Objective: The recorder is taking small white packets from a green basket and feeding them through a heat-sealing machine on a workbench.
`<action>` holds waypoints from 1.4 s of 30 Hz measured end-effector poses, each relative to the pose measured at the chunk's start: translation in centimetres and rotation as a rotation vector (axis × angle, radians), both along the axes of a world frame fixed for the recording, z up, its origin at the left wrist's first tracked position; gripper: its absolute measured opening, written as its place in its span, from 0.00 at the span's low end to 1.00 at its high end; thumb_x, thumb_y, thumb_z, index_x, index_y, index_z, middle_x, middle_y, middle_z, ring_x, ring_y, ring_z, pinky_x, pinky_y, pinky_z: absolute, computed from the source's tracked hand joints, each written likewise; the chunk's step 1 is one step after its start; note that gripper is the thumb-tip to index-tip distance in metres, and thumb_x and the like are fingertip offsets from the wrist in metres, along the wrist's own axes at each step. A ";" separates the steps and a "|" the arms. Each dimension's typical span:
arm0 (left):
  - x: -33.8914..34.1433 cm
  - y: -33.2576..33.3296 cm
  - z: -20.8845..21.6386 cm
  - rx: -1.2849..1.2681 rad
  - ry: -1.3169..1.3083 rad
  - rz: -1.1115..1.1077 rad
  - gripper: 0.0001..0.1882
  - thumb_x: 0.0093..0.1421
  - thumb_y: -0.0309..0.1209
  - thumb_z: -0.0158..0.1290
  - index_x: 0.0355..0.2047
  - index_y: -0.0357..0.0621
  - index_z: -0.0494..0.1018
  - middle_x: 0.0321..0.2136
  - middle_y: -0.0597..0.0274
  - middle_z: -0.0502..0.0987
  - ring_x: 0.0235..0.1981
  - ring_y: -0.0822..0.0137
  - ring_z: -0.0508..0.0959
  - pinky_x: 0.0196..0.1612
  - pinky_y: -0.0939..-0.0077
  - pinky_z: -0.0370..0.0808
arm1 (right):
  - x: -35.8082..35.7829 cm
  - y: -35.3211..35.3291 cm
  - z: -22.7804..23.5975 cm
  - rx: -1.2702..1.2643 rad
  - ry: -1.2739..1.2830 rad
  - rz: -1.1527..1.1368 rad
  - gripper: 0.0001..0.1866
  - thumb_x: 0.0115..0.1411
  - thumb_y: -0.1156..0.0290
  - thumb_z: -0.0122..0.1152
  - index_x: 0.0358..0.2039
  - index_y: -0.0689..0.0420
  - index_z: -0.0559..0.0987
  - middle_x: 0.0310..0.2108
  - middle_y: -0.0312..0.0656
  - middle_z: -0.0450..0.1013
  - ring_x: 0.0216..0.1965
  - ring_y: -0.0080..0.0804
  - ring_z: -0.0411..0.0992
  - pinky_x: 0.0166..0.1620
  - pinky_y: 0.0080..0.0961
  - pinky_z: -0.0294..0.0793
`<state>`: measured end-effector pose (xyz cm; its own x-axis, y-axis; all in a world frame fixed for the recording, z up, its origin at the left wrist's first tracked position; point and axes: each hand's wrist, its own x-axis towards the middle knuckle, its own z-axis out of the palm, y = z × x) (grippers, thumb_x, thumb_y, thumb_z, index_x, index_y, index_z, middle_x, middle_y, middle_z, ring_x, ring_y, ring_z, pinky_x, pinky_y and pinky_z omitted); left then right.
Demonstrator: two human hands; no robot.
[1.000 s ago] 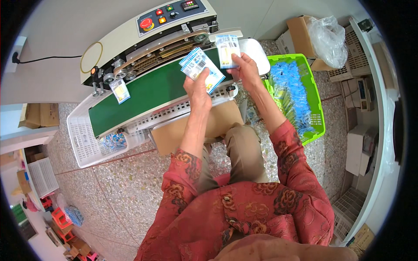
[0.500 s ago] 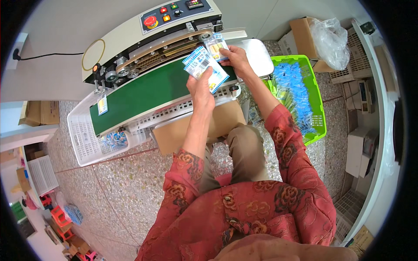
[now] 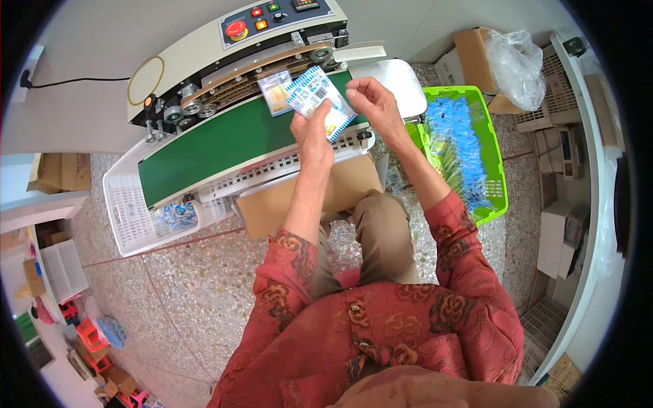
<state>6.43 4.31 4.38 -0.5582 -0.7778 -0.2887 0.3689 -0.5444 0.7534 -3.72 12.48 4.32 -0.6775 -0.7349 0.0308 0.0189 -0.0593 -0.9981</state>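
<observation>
My left hand point(image 3: 315, 139) is closed on several small flat packets point(image 3: 321, 102) with blue-and-white striped edges, held above the right part of the green conveyor belt point(image 3: 224, 144). Its thumb presses on the top packet. Just right of them is my right hand point(image 3: 377, 109), its fingers bent and apart, with nothing visible in them. Another packet point(image 3: 275, 93), clear with pale yellow contents, is on the belt, its upper edge at the band sealing machine's rollers and brown band point(image 3: 252, 70). The held packets partly cover its right side.
Above the belt is the control panel point(image 3: 272, 19) with a red stop button. A white basket point(image 3: 117, 217) with packets stands under the belt's left end. At right, a green crate point(image 3: 502, 173) holds blue-edged packets, near a cardboard box point(image 3: 474, 61) with clear plastic bags.
My right hand has let go of a packet and drawn slightly down and right. A packet now lies farther left at the sealing band. The packet at the belt's left end is gone from it.
</observation>
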 end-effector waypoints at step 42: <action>-0.7 0.5 0.1 -0.078 0.117 -0.105 0.15 0.48 0.21 0.55 0.38 0.40 0.67 0.35 0.62 0.74 0.35 0.73 0.73 0.41 0.77 0.69 | 1.8 1.8 0.8 -0.103 -0.255 -0.150 0.08 0.50 0.74 0.59 0.32 0.58 0.74 0.28 0.32 0.72 0.29 0.16 0.68 0.35 0.15 0.66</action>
<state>5.76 4.79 4.46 -0.6640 -0.7308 -0.1581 0.4006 -0.5263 0.7500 -1.88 14.27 5.12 -0.7733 -0.6283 -0.0848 0.2509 -0.1805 -0.9510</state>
